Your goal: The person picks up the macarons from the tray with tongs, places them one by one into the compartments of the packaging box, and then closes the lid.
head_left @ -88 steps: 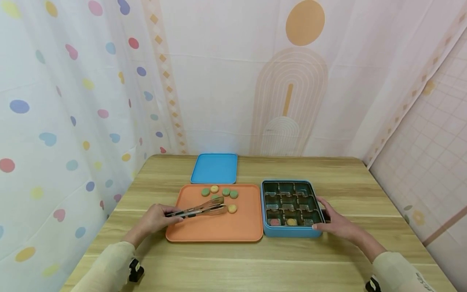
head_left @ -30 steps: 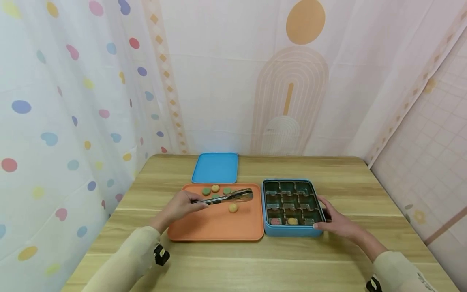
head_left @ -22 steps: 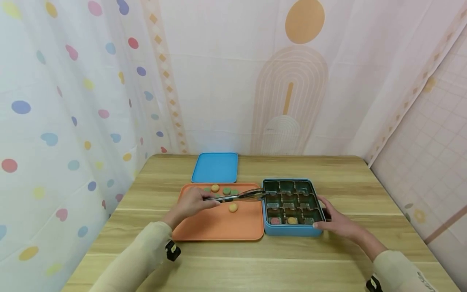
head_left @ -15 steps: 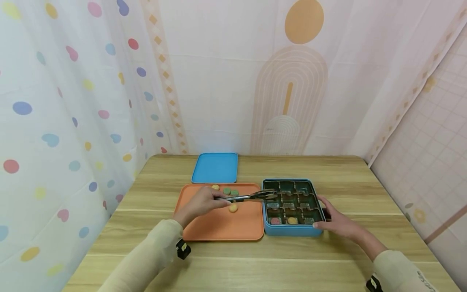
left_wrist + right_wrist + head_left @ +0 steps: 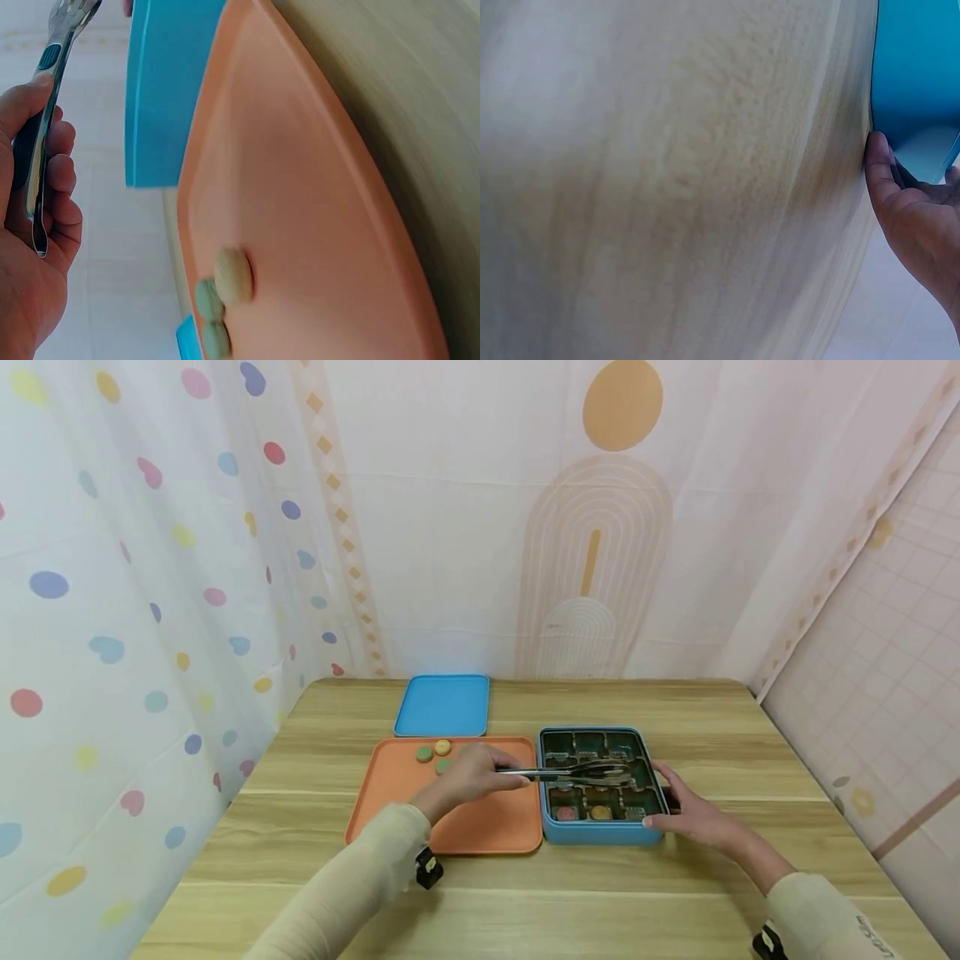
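Observation:
My left hand point(image 5: 476, 772) grips metal tongs point(image 5: 570, 772), held level over the blue box point(image 5: 600, 835). Their tips overlap the middle row of its dark compartment insert; I cannot tell whether they hold anything. In the left wrist view, thumb and fingers wrap the tongs point(image 5: 64, 34). A pink cookie point(image 5: 566, 813) and a yellow cookie point(image 5: 601, 812) sit in the front row. Outstretched, my right hand point(image 5: 693, 820) rests on the box's right side, thumb at the front corner. Left of the box, an orange tray point(image 5: 442, 831) bears green cookies point(image 5: 424, 754) and yellow cookies point(image 5: 442, 747), partly hidden by my left hand.
A flat blue lid-like square point(image 5: 441, 706) lies behind the orange tray. The tray's right edge runs close beside the box. The wooden table point(image 5: 570, 902) ends at patterned curtains point(image 5: 450, 527) behind and to the sides.
My left hand has carried the tongs rightward from the cookies on the tray to above the box. The right hand and the box have stayed in place.

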Available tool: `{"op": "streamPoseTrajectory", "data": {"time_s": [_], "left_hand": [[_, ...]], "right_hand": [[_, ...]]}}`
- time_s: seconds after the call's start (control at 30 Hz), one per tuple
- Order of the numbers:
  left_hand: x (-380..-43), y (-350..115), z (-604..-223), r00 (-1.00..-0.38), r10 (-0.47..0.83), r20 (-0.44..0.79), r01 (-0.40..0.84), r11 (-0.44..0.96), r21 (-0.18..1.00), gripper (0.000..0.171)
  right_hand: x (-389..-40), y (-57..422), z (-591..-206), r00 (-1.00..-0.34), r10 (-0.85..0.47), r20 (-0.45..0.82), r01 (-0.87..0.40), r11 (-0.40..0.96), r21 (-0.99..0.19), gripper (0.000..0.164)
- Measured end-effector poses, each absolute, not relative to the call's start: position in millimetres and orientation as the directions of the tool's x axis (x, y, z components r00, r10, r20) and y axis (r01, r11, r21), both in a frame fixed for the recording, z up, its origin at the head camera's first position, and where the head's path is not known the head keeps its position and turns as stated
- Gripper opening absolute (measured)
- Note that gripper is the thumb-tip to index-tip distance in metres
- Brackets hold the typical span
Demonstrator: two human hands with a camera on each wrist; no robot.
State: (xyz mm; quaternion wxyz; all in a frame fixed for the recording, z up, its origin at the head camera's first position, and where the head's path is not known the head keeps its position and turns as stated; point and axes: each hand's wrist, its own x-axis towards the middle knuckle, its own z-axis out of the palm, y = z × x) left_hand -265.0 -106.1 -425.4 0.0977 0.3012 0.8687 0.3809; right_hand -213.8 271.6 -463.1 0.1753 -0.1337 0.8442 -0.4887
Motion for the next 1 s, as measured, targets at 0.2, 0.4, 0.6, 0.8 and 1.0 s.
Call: {"op": "streamPoseTrajectory", "data": {"time_s": [0.2, 0.4, 0.6, 0.8, 1.0], "left_hand": [[-266, -81, -425, -0.773, 0.628, 0.085, 0.51, 0.536, 0.673, 0.019], [-266, -71, -429, -0.782, 0.621, 0.049, 0.476, 0.545, 0.691, 0.026], [-266, -73, -430, -0.797, 0.603, 0.038, 0.439, 0.535, 0.722, 0.033], [-266, -85, -427, -0.805, 0.591, 0.061, 0.428, 0.505, 0.749, 0.021], [-270, -99, -423, -0.843, 0.536, 0.052, 0.367, 0.502, 0.783, 0.018]], "right_hand": [[-213, 272, -462, -0.902, -0.398, -0.168, -0.056, 0.493, -0.868, 0.099], [-214, 272, -462, -0.903, -0.396, -0.167, -0.059, 0.5, -0.864, 0.099], [-214, 272, -463, -0.907, -0.389, -0.163, -0.066, 0.513, -0.856, 0.1], [-214, 272, -463, -0.909, -0.385, -0.161, -0.071, 0.523, -0.85, 0.1], [-214, 272, -464, -0.907, -0.388, -0.163, -0.068, 0.516, -0.854, 0.1]]}}
